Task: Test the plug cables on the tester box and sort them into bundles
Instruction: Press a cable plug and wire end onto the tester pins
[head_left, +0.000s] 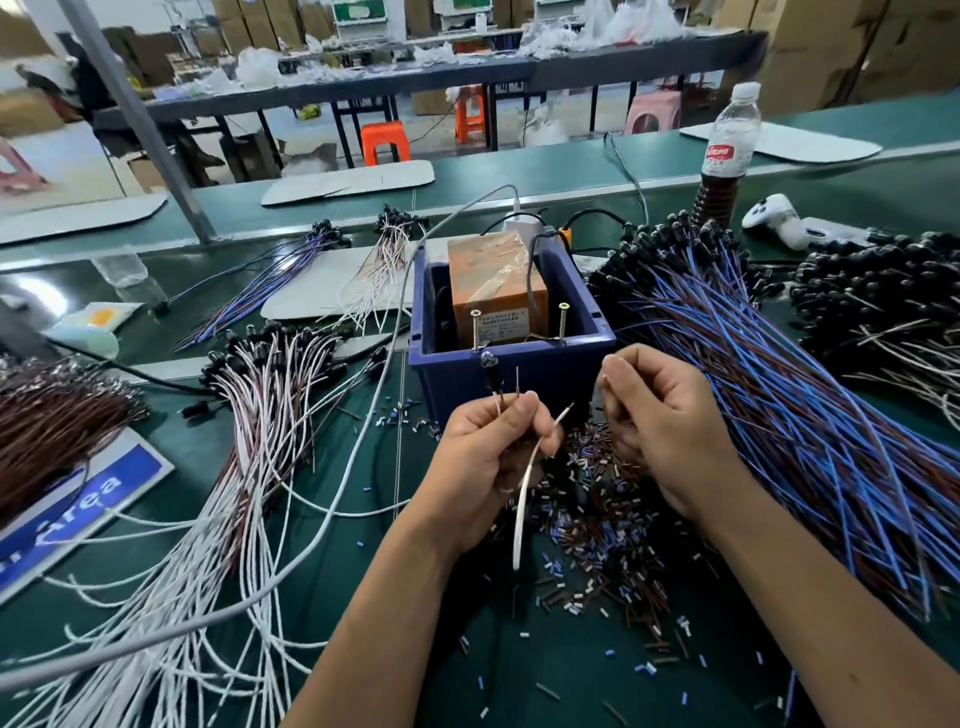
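Plug cable (522, 499), a white lead with a small dark plug head at its top, sits pinched in the left hand (480, 467), just in front of the blue bin (511, 364) that serves as the tester box. Two stripped copper ends stick up above the left fingers (519, 415), one beside the plug head, one angled to the right. The right hand (670, 426) is curled loosely near them, apart from the cable; whether it pinches anything small cannot be told.

Two upright screws (519, 325) stand on the bin's near rim, in front of an orange taped unit (496, 291) inside. Judging from this, the step in hand is touching the bare ends to those screws. To do it well, spread the two ends so each meets its own screw without bridging, and keep fingers on the insulation.

Clipped insulation bits (597, 525) litter the green mat below the hands. White-and-brown cables (249, 441) fan out to the left, blue-and-brown cables (753, 374) to the right. Farther back stands a water bottle (730, 150).
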